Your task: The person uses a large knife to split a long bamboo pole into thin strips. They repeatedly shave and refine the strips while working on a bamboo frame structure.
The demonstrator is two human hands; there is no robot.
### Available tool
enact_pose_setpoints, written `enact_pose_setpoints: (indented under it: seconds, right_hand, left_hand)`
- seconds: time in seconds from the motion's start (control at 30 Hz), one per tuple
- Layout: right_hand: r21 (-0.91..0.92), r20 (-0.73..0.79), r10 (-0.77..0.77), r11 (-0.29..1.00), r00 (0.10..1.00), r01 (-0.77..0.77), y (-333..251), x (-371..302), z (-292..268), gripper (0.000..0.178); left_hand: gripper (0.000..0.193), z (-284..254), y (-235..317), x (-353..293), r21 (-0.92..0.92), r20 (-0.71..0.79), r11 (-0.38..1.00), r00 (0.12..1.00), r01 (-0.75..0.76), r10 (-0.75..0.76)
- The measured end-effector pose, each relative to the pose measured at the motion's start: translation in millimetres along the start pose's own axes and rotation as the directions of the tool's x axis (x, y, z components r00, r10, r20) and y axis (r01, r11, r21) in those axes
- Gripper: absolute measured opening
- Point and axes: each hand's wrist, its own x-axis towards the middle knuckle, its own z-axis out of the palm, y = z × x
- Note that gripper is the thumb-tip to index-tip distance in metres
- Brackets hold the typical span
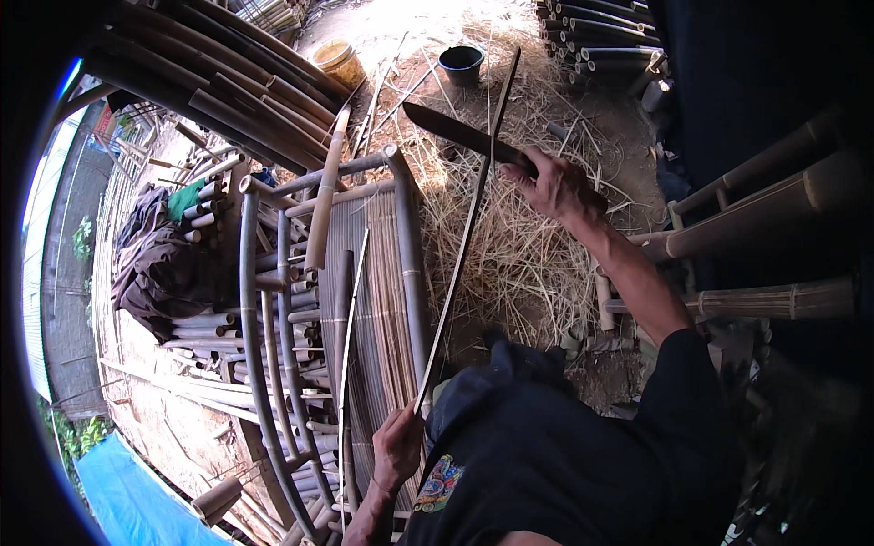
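Note:
My right hand (557,187) grips the handle of a machete (452,133), its broad dark blade pointing up and to the left. Closed round the lower end of a long, thin bamboo strip (462,250) is my left hand (399,446), low in the view. The strip slants up and away, and its upper part crosses the machete near the handle. Whether blade and strip touch there, I cannot tell. To the left of the strip stands a bamboo bench (378,273) with a slatted surface; another pale strip (353,346) and a bamboo piece (327,196) lean on it.
Straw-like shavings (537,264) cover the ground ahead. A black bucket (462,64) and a yellowish bucket (338,62) stand at the far side. Bamboo poles (218,73) are stacked at the far left, more poles (605,41) at the far right. Dark cloth (168,264) lies on the left.

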Motion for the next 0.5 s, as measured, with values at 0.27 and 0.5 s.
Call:
enact_pose_setpoints:
  seconds: [0.27,0.5]
  right_hand:
    - [-0.109,0.08,0.221,0.971,0.972,-0.212,37,46,-34,0.067]
    - [-0.086,-0.203,0.397,0.903,0.895,-0.42,145,91,-102,0.088]
  left_hand:
    - [0.028,-15,-43,-46,-0.036,0.012,0.998,0.998,0.061,-0.06]
    - [0.033,-17,-104,-105,-0.266,0.043,0.91,0.947,0.319,-0.32]
